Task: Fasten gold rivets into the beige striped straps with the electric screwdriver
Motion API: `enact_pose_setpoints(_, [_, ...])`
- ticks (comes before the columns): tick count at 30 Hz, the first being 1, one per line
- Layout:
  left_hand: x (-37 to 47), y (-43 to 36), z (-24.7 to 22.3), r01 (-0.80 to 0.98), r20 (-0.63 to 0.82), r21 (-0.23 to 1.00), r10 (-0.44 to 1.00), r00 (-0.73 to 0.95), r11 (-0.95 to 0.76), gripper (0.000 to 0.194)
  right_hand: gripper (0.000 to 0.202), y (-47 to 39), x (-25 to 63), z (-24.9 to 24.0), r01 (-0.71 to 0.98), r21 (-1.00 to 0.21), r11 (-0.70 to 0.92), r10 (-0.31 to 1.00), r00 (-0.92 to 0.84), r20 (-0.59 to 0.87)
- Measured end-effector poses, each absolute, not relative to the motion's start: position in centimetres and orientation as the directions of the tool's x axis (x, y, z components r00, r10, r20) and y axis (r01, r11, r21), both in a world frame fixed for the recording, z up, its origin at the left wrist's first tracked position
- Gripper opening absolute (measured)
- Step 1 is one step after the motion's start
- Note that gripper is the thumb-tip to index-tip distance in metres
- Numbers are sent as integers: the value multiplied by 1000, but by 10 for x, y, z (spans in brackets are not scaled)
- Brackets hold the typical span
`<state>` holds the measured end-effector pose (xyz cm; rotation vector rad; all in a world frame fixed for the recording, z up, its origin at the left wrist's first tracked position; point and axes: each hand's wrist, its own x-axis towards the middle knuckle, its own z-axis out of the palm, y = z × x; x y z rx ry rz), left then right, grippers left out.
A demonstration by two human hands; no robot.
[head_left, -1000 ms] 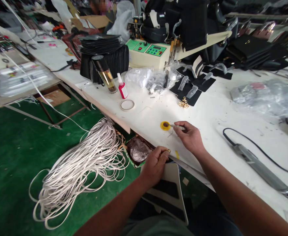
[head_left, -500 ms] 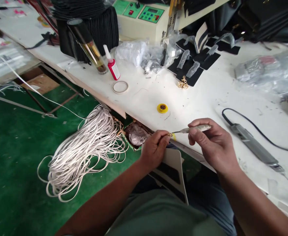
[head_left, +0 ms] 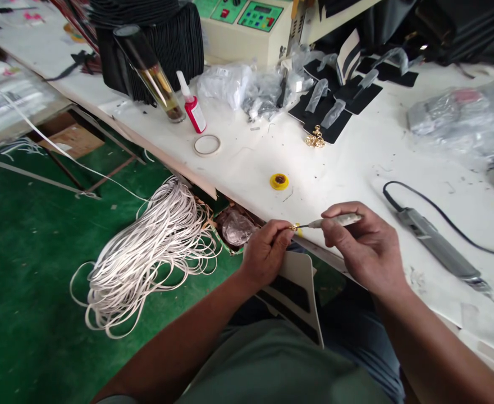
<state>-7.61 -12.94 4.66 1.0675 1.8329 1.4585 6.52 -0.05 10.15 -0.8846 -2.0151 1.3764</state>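
My left hand [head_left: 268, 252] pinches a small gold piece [head_left: 293, 227] at the table's front edge. My right hand [head_left: 367, 244] is closed around a pale-handled tool [head_left: 342, 220], whose thin tip reaches left to the gold piece. Below my left hand, over my lap, is a white panel with dark strips [head_left: 308, 280]; whether that hand also holds it I cannot tell. A yellow round dish [head_left: 279, 181] with something dark in its middle sits on the table beyond my hands. Farther back lies a small pile of gold pieces [head_left: 315, 138].
On the white table [head_left: 242, 168] are a red bottle [head_left: 195, 115], a ring of tape [head_left: 207, 145], a leaning glass tube [head_left: 150, 76], black cards [head_left: 339, 132] and a grey corded tool [head_left: 438, 244]. Coiled white cord [head_left: 146, 258] hangs at the left over the green floor.
The view has shifted slightly. The tool's tip and the gold piece now appear to meet a little more plainly; both hands keep nearly the same pose.
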Motion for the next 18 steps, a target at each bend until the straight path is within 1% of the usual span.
enact_pose_setpoints(4, [-77, -130, 46, 234, 46, 968, 850, -526, 92, 27, 24, -1, 65, 100, 227, -932, 282, 765, -640, 76])
enact_pose_setpoints(6, [-78, -130, 44, 243, 47, 965, 850, -525, 96, 26, 25, -2, 64, 100, 266, -915, 304, 763, -643, 67])
enact_pose_setpoints(10, [-79, -131, 40, 268, 65, 959, 845, -530, 94, 23, 36, 0, 58, 98, 386, -862, 329, 799, -600, 37])
enact_pose_setpoints(12, [-79, -132, 38, 271, 64, 957, 840, -539, 101, 22, 41, 3, 55, 97, 405, -860, 311, 812, -583, 19])
enact_pose_setpoints(14, [-81, -132, 37, 262, 47, 958, 835, -548, 117, 22, 39, 7, 53, 95, 369, -893, 258, 778, -627, -34])
enact_pose_setpoints(18, [-86, -132, 35, 207, -3, 968, 832, -555, 142, 23, 38, 21, 52, 96, 276, -957, 87, 593, -787, -173])
